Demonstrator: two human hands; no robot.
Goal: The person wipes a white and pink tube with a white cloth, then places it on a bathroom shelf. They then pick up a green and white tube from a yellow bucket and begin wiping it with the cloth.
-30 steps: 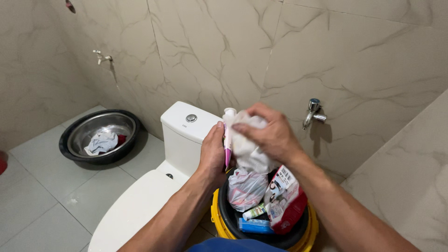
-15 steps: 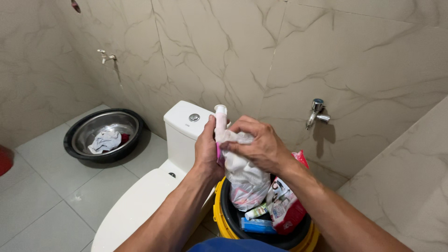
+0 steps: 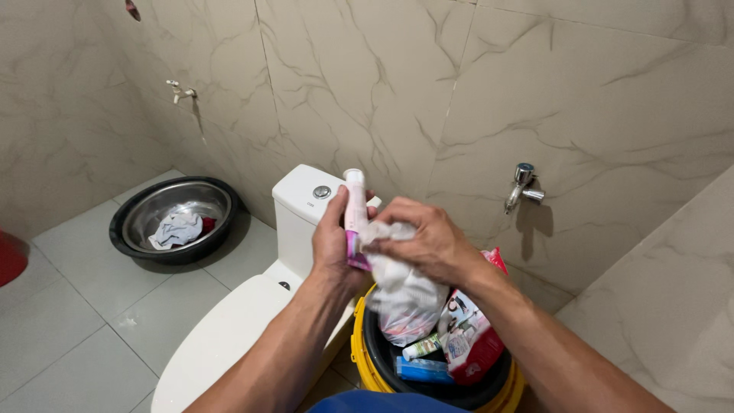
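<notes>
Being held upright in the left hand [image 3: 334, 243] is a slim white tube [image 3: 355, 210] with a pink lower part, the fingers being closed around its lower half. A white plastic bag [image 3: 403, 294] is being pinched at its top by the right hand [image 3: 424, 243], whose grip is being kept shut on the bunched film just beside the tube. The bag is hanging over a yellow bucket [image 3: 358, 336] with a black inner tub, in which a red and white pouch [image 3: 466, 336], a small green-capped tube [image 3: 420, 348] and a blue pack [image 3: 417, 371] are lying. The bucket is standing just beside a white toilet [image 3: 229, 336]. A steel basin [image 3: 172, 218] holding a cloth is sitting on the floor, well apart. As a judgement, the thin film is being strained at the pinch and could tear, and the smooth tube could be slipping down through the fingers towards the bucket or the toilet lid.
</notes>
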